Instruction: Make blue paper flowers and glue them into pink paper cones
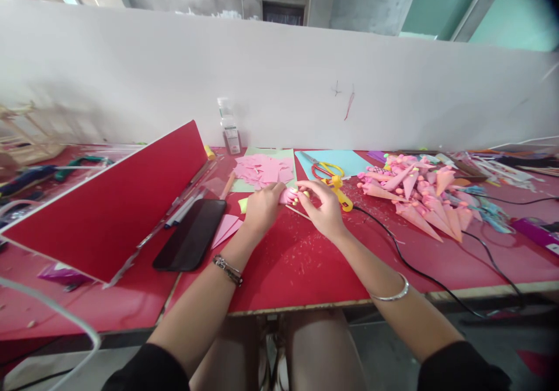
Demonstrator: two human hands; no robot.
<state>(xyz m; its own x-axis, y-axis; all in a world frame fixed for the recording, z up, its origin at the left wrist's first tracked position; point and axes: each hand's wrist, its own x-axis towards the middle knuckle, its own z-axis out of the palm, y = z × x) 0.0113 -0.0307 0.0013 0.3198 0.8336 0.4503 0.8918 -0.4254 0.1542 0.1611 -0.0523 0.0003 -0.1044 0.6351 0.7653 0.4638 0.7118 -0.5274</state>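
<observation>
Above the red table, my left hand [262, 205] has its fingers closed round a small pink piece with yellow-green dots [288, 196]; its exact kind is hard to make out. My right hand [324, 209] meets it from the other side, thumb and forefinger pinched at the dotted end. Just beyond the right hand lies a yellow glue gun [339, 193] with a black cord. A thin stick [299, 211] shows below the fingers. Pink paper pieces [264, 171] are heaped behind my left hand, and a yellow-green piece [243, 205] sits beside it.
Pink paper cones [419, 196] are piled at the right. Scissors [323, 166] rest on light blue paper [353, 161]. A black phone [190, 235] and a slanted red board [117, 204] stand left. A bottle [231, 134] is by the white partition [279, 82].
</observation>
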